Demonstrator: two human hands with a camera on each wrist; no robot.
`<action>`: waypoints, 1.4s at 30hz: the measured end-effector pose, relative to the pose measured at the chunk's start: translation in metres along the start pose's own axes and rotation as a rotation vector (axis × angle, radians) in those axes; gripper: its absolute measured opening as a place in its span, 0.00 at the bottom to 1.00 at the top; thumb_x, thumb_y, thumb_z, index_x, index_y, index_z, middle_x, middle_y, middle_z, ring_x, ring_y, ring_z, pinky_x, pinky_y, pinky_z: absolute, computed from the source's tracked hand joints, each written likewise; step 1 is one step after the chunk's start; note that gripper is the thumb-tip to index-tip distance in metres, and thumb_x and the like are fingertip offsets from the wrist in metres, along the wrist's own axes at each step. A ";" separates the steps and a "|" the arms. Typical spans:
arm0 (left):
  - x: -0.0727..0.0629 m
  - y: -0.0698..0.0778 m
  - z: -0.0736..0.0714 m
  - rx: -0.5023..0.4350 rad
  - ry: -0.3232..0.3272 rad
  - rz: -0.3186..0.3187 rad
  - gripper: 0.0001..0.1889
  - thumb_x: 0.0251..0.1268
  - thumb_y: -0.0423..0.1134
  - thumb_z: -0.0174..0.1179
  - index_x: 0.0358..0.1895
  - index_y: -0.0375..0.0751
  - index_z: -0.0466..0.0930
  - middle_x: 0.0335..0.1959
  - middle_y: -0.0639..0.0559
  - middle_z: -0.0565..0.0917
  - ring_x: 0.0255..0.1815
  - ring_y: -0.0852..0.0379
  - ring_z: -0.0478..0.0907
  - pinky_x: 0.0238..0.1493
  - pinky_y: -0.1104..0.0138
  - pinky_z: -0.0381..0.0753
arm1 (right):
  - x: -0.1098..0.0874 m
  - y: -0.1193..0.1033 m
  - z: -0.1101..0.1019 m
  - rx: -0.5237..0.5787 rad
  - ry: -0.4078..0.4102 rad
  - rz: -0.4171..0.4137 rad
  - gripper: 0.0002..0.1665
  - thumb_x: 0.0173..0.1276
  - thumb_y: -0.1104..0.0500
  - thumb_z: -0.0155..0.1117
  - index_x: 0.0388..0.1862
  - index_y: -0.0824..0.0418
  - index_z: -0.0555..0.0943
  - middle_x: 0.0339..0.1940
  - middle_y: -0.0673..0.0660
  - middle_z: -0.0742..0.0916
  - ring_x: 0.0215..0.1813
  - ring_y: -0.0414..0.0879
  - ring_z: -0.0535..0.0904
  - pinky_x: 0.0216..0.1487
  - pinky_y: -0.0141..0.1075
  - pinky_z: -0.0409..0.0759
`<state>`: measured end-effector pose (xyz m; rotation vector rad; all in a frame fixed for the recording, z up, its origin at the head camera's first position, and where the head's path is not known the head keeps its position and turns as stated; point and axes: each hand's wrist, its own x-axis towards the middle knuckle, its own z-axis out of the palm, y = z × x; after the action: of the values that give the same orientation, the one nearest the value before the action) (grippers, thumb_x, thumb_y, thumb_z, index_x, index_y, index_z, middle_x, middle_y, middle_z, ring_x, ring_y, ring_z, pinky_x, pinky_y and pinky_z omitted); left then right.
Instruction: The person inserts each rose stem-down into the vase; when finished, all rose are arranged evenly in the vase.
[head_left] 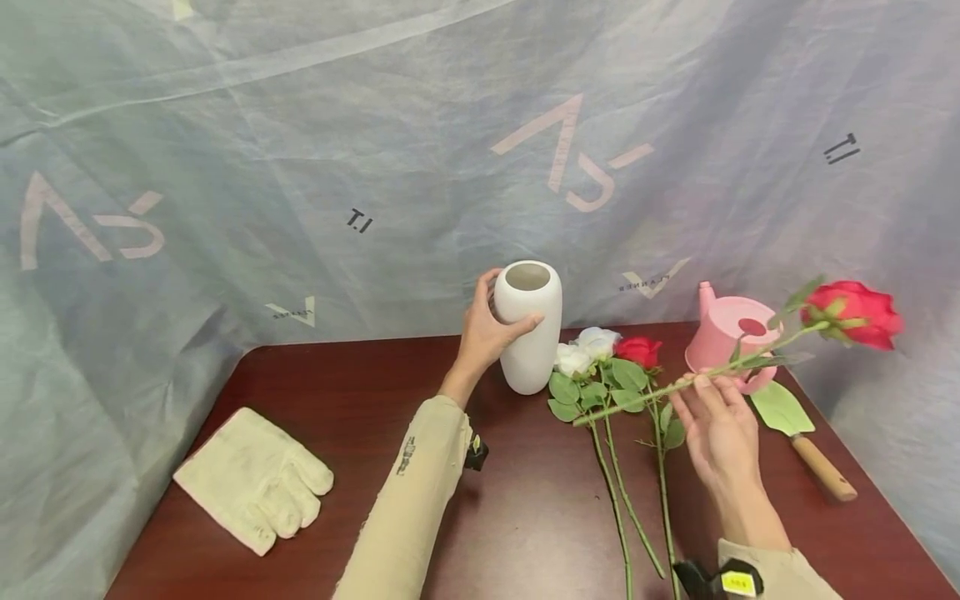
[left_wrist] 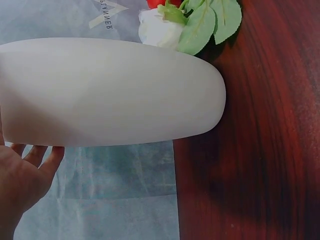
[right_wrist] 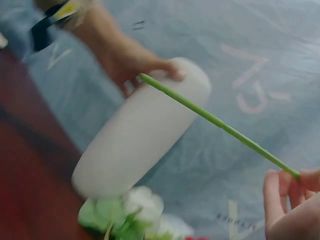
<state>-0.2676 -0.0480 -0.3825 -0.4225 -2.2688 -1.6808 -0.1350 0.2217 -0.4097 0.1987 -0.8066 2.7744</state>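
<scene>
We watched the left hand [head_left: 484, 332] grip the white vase [head_left: 531, 354] beside white roses [head_left: 597, 342] while the right hand [head_left: 723, 429] pinched a red rose [head_left: 855, 315] by its stem [right_wrist: 220, 124] over the table [head_left: 360, 383]; on the backdrop [head_left: 420, 133] we read "PLANNER".

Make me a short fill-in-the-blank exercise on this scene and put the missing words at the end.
1. The left hand grips the white vase, its ____ lying across the near side.
2. The right hand holds a rose whose bloom is ____.
3. The watering can near the trowel is coloured ____.
4. In the head view, the glove lies to the ____ of the vase.

Missing words: thumb; red; pink; left.
</scene>
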 end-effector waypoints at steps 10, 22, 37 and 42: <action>0.000 0.002 0.001 -0.002 0.006 -0.001 0.43 0.43 0.45 0.74 0.64 0.57 0.59 0.57 0.48 0.75 0.52 0.58 0.73 0.45 0.58 0.76 | 0.062 -0.012 0.052 0.445 0.269 0.079 0.04 0.66 0.74 0.52 0.36 0.68 0.73 0.38 0.60 0.81 0.39 0.52 0.75 0.63 0.39 0.64; 0.000 0.000 0.001 -0.010 -0.001 0.000 0.43 0.42 0.46 0.74 0.64 0.55 0.60 0.55 0.50 0.75 0.51 0.56 0.74 0.44 0.58 0.76 | 0.116 0.016 0.109 0.073 0.409 0.037 0.06 0.67 0.71 0.54 0.31 0.65 0.69 0.34 0.59 0.75 0.42 0.49 0.73 0.58 0.41 0.70; -0.001 0.006 0.001 -0.022 -0.028 -0.009 0.44 0.43 0.46 0.74 0.66 0.54 0.58 0.58 0.49 0.73 0.55 0.55 0.72 0.47 0.59 0.75 | 0.119 0.045 0.139 -0.398 0.327 -0.174 0.06 0.66 0.69 0.58 0.31 0.62 0.73 0.32 0.56 0.78 0.37 0.46 0.76 0.44 0.39 0.79; -0.008 0.025 -0.006 -0.045 -0.054 0.004 0.43 0.45 0.40 0.73 0.66 0.45 0.58 0.58 0.41 0.73 0.55 0.49 0.72 0.47 0.56 0.75 | 0.113 0.057 0.143 -0.518 0.256 -0.235 0.06 0.66 0.68 0.58 0.31 0.62 0.72 0.30 0.56 0.78 0.37 0.45 0.76 0.41 0.37 0.80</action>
<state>-0.2502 -0.0472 -0.3621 -0.4879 -2.2697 -1.7407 -0.2498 0.1191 -0.2970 -0.1452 -1.2934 2.2235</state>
